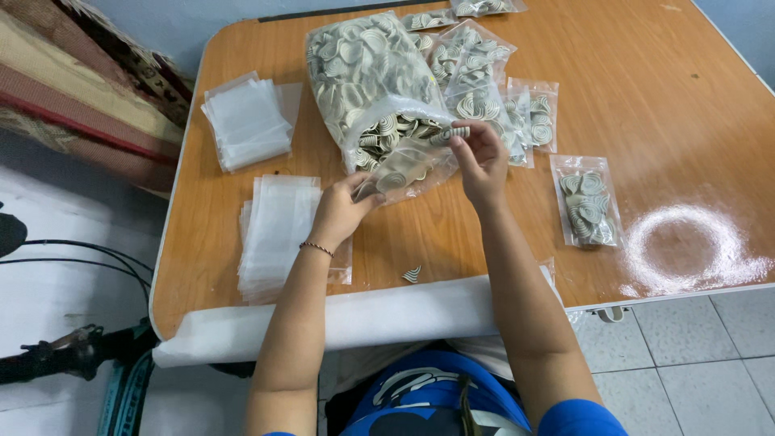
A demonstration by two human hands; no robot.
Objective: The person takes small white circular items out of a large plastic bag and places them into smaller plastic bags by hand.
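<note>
We see a large clear plastic bag stuffed with beige ridged shell-shaped pieces (373,77) lying on its side near the middle of the orange-brown wooden tabletop (670,97), mouth facing 6 o'clock toward us. The right hand (479,158) sits at the bag's mouth, thumb and fingertips pinched together on a few of the beige pieces. The left hand (341,211) is at 7 o'clock of the bag's mouth, fingers closed on the lower lip of the plastic, a thin beaded bracelet (316,248) on its wrist.

At 3 o'clock of the big bag, partly under it, lies a cluster of small filled clear pouches (484,73), touching and overlapping. One more small filled clear pouch (588,200) lies apart at 3 o'clock of the right hand. A single loose beige ridged piece (412,274) rests on the tabletop between the two forearms, near the front edge.

A flat stack of empty clear pouches (278,234) lies just under and at 9 o'clock of the left hand. A second stack of empty clear pouches (246,121) sits at 9 o'clock of the big bag, well apart from it. A white roll of sheet material (323,319) runs along the front edge. A bright ring of light glare (686,246) shows at 4 o'clock on the tabletop.
</note>
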